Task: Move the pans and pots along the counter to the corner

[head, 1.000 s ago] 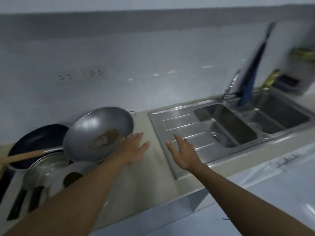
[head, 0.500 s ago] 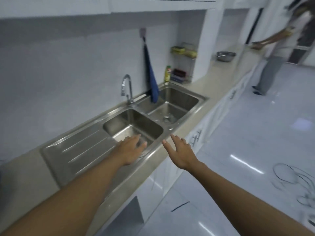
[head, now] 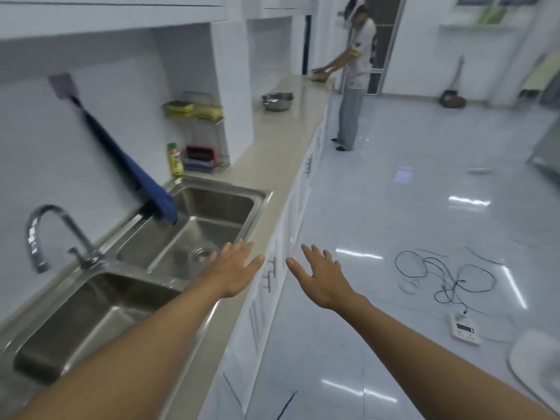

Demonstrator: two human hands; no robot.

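Left hand (head: 235, 271) and right hand (head: 318, 277) hang released, fingers spread; far ahead on the worktop (head: 272, 153) sits a steel bowl (head: 277, 100), likely light but slick, best gripped by its rim.

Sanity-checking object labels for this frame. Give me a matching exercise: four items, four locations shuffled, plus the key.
Things
1. blue cloth
2. metal bowl
3. green bottle
4. power strip

Places
A. on the floor, by the tangled cable
B. far along the counter, past the wire rack
C. hanging from the wall, lower end at the sink rim
D. upright behind the sink, next to the wire rack

Pairs: 1-C, 2-B, 3-D, 4-A
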